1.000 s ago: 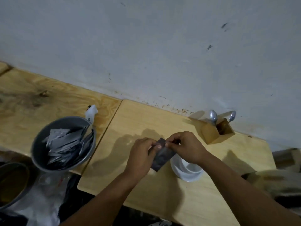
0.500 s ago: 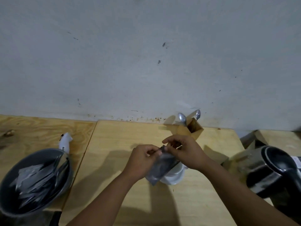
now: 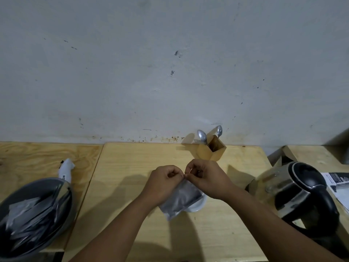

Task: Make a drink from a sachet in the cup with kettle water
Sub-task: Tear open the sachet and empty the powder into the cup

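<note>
The sachet (image 3: 182, 198) is pinched at its top edge by the left hand (image 3: 162, 183) and right hand (image 3: 204, 178), just above the cup (image 3: 198, 204) on the table (image 3: 132, 167); tearing seems underway, and pouring likely needs the opening tipped cupward.

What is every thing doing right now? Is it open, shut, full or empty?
Sachet: pinched at its top edge by both hands, above the cup; torn or not, cannot tell.
Left hand: closed on the sachet.
Right hand: closed on the sachet.
Cup: upright, mostly hidden; contents unseen.
Kettle: lid shut, standing on the table.
Bowl: full of sachets.
Spoon holder: holds two spoons.
</note>
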